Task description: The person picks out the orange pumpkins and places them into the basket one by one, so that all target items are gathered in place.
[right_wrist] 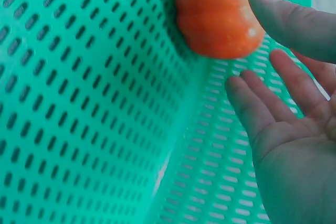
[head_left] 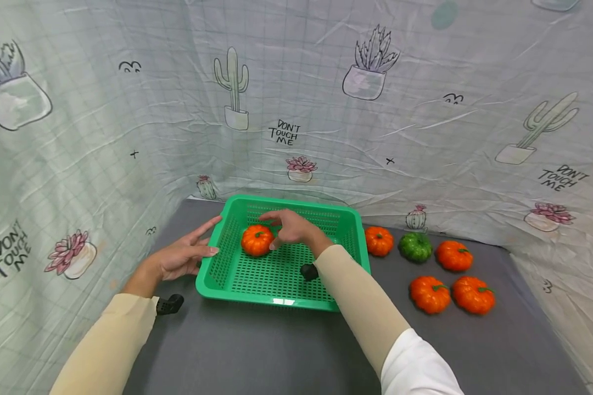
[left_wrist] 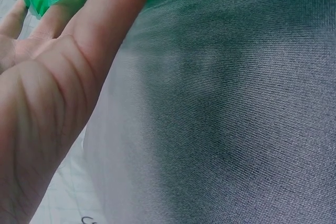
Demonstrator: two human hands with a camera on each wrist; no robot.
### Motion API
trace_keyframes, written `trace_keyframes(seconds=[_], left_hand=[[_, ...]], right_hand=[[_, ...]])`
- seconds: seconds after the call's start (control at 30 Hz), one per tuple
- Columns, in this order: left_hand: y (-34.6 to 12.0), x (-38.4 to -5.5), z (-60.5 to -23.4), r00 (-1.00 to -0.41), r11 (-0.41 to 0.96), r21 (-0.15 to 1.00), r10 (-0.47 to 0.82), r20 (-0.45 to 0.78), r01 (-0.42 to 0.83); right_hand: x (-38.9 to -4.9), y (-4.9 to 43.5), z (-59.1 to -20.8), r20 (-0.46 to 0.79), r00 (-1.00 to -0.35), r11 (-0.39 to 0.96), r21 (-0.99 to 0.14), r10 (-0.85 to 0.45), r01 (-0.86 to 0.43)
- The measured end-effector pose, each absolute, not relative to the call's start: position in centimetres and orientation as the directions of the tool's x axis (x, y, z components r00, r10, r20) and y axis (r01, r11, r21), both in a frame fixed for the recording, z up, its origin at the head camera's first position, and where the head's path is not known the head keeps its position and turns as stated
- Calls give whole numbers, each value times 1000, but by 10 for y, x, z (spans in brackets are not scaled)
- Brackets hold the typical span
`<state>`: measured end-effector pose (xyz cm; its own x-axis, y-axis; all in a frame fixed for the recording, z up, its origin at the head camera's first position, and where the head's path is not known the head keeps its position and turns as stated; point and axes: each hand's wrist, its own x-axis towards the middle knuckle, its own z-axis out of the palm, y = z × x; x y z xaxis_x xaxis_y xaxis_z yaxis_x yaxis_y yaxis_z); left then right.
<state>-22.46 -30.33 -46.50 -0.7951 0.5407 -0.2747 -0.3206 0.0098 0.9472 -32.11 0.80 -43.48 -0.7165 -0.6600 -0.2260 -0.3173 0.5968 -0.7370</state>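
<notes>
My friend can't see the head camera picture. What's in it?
A person's open right hand is beside a shiny, ribbed orange pumpkin inside a green rectangular plastic basket; the left hand touches the basket's left side. On the flat grey surface to the right sit four orange pumpkins and a green ribbed pumpkin.

Passable from where I stand: gray tabletop point(head_left: 257, 351) along the near side of the green basket point(head_left: 247, 298), plus bare floor in the basket's near-left part; the right sleeve point(head_left: 361, 302) slants over its right wall. Blocked: basket's far-left part by an orange pumpkin point(head_left: 257, 240) and the right hand point(head_left: 294, 227), left rim by the left hand point(head_left: 185, 255), far side by hanging cloth point(head_left: 336, 120). Right of the basket, a pumpkin point(head_left: 379, 241) crowds the rim, green one point(head_left: 415, 247) and three more orange ones point(head_left: 454, 256) further out, narrow tabletop strip free just beside the basket's near-right wall.
</notes>
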Motion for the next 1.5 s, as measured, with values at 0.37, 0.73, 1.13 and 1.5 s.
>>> trace_keyframes(seconds=[0.37, 0.73, 1.13, 1.5], left_hand=[[-305, -222, -466, -806, 29, 939, 505, -310, -343], [-304, -222, -467, -805, 27, 940, 509, -306, -341], [-302, -221, -466, -796, 17, 938, 523, -304, -347], [-300, -224, -463, -792, 17, 936, 527, -308, -352]], right_hand=[[-319, 34, -415, -200, -755, 470, -868, -625, -159], [-322, 60, -404, -167, -793, 394, -914, -586, -99], [-322, 82, -396, -154, -816, 355, -933, -557, -66], [-324, 104, -392, -114, -840, 313, -947, -530, -69]])
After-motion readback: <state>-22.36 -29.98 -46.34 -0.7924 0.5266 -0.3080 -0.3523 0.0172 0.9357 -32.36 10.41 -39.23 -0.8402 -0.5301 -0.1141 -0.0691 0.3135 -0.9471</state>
